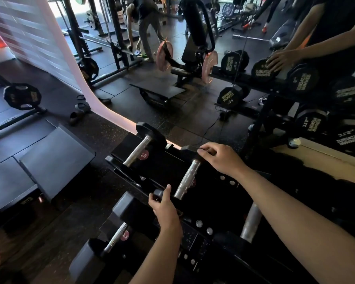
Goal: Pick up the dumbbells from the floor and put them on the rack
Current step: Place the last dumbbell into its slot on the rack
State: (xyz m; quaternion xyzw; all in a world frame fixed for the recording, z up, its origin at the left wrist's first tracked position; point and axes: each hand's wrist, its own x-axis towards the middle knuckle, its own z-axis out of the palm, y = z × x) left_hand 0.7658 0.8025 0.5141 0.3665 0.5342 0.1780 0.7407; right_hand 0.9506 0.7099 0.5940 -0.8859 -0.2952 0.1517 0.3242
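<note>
Left hand (pixel 166 210) nearest, thumb & fingers pinching the near hex head of the dumbbell (pixel 187 178); right hand (pixel 220 158) farther, fingers curled over its far head. Dumbbell lies across the rack (pixel 211 193) top tier, just right of the 4.5 dumbbell (pixel 136 153). Prob. small but dense & rigid, w/ grippy-looking heads; the knurled chrome handle btwn them looks the surest hold.

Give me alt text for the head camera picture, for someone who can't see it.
Two bare hands hold a chrome-handled dumbbell on the upper shelf of a black rack, left hand on its near head, right hand on the far one. Another dumbbell lies to its left, a third dumbbell on the shelf below.
</note>
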